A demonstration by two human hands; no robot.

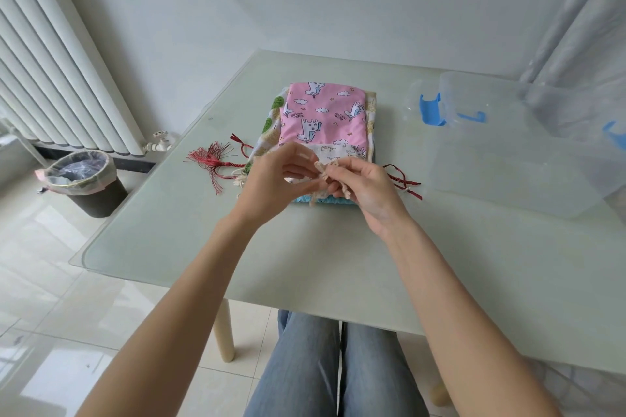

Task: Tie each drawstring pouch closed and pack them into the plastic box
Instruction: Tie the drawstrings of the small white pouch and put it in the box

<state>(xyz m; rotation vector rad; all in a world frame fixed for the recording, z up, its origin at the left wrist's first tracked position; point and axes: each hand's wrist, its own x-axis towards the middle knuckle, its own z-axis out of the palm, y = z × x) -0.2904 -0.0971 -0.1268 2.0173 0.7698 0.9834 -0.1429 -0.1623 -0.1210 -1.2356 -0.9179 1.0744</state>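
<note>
A stack of fabric drawstring pouches lies in the middle of the glass table (169, 230). On top is a pink pouch (325, 115) printed with white cartoon animals. Beneath it a pale pouch with green leaves (271, 122) shows at the left, and a light blue pouch (305, 200) shows at the near edge. My left hand (274, 179) and my right hand (366, 186) meet at the pink pouch's near end, each pinching its cream drawstring (323, 168). The clear plastic box (491, 101) with blue clips stands at the right.
The box's clear lid (508, 176) lies flat on the table, in front of the box. A red tassel cord (213, 162) trails left of the stack and a red cord end (406, 183) right. A lined bin (84, 183) stands on the floor by a radiator.
</note>
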